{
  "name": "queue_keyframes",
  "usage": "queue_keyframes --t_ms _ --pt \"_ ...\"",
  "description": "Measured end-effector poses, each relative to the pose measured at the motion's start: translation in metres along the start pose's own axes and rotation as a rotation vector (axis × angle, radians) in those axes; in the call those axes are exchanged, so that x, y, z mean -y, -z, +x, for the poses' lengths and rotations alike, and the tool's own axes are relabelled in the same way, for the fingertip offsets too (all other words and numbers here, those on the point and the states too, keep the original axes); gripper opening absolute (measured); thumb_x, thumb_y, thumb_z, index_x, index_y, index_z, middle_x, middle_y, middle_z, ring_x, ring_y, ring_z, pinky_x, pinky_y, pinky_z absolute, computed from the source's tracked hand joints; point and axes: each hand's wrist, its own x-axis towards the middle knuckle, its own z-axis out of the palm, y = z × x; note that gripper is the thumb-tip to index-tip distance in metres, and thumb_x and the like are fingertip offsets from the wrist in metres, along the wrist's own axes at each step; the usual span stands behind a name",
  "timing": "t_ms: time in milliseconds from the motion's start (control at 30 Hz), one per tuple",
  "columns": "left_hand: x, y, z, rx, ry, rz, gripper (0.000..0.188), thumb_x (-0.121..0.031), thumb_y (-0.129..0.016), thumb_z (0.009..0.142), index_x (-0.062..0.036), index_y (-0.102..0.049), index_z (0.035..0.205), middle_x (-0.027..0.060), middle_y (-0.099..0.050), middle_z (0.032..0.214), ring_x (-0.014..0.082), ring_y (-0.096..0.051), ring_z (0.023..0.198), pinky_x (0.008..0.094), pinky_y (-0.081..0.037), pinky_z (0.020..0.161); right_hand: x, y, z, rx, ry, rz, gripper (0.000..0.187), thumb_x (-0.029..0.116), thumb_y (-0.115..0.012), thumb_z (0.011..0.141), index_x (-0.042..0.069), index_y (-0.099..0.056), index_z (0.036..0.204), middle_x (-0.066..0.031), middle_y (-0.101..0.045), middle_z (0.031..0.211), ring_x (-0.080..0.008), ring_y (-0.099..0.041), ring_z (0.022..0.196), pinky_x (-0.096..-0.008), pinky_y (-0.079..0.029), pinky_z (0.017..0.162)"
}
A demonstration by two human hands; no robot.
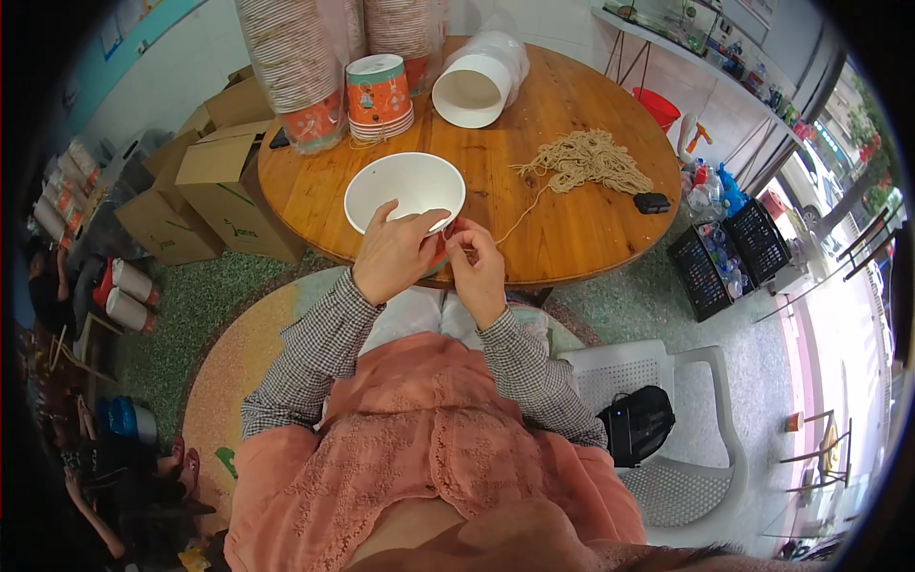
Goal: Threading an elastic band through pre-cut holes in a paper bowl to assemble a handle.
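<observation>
A round paper bucket [405, 178] with a white inside stands at the near edge of the wooden table, its mouth tipped up toward me. My left hand [393, 253] grips its near rim, fingers reaching over the edge. Close beside it, my right hand [476, 267] pinches a thin tan string [526, 217] against the bucket's near right side. The fingertips of both hands nearly meet there, and they hide the exact spot where string and bucket touch. From my right hand the string runs up to a loose tan heap of string [593, 160] on the table's right.
Tall bagged stacks of paper buckets [291, 71] and a short orange stack [379, 95] stand at the back. A white bagged stack [477, 91] lies on its side. A small black object [652, 203] sits by the string. Cardboard boxes [233, 186] and a plastic chair [686, 486] flank me.
</observation>
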Motion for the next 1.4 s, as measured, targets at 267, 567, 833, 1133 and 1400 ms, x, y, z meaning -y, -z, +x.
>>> queue_keyframes --t_ms 267,567,833,1133,1400 --pt "-0.006 0.015 -0.024 -0.419 -0.110 -0.143 0.005 -0.008 -0.063 0.081 -0.0041 -0.064 0.084 0.0044 -0.062 0.076 0.0242 -0.055 0.067 0.0371 -0.039 0.074 0.033 0.013 -0.021 0.072 0.074 0.016 0.005 0.001 -0.056 0.089 -0.001 -0.057 0.094 -0.0103 -0.049 0.126 -0.0126 -0.055 0.096 -0.0251 -0.048 0.081" --pt "-0.011 -0.003 -0.050 -0.160 0.165 -0.519 0.020 -0.017 -0.060 0.089 -0.0004 -0.060 0.078 0.0108 -0.057 0.067 0.0261 -0.052 0.060 0.0355 -0.038 0.056 0.067 0.013 -0.033 0.187 0.258 -0.108 0.008 0.004 -0.061 0.086 0.000 -0.060 0.093 -0.0114 -0.056 0.105 -0.0165 -0.057 0.082 -0.0265 -0.047 0.070" --pt "-0.020 -0.003 -0.051 -0.075 0.213 -0.643 0.015 -0.012 -0.056 0.091 0.0012 -0.056 0.083 0.0123 -0.056 0.073 0.0246 -0.055 0.066 0.0333 -0.042 0.060 0.063 0.020 -0.035 0.188 0.166 -0.091 0.009 0.003 -0.066 0.083 0.001 -0.059 0.088 -0.0051 -0.051 0.079 -0.0121 -0.050 0.068 -0.0239 -0.041 0.061" --pt "-0.016 -0.003 -0.050 -0.021 0.015 -0.416 0.009 -0.008 -0.061 0.089 0.0002 -0.058 0.089 0.0092 -0.060 0.083 0.0202 -0.059 0.075 0.0305 -0.046 0.067 0.057 0.026 -0.032 0.159 0.174 -0.202 0.007 0.003 -0.066 0.083 0.000 -0.062 0.088 -0.0046 -0.051 0.077 -0.0116 -0.049 0.065 -0.0243 -0.042 0.060" --pt "-0.020 -0.003 -0.047 -0.131 -0.112 -0.131 0.012 -0.003 -0.068 0.076 -0.0013 -0.061 0.086 0.0110 -0.063 0.085 0.0305 -0.060 0.082 0.0381 -0.047 0.072 0.052 0.030 -0.030 0.200 0.095 -0.146 0.007 0.002 -0.066 0.082 -0.001 -0.062 0.086 -0.0008 -0.049 0.072 -0.0087 -0.043 0.065 -0.0224 -0.038 0.060"
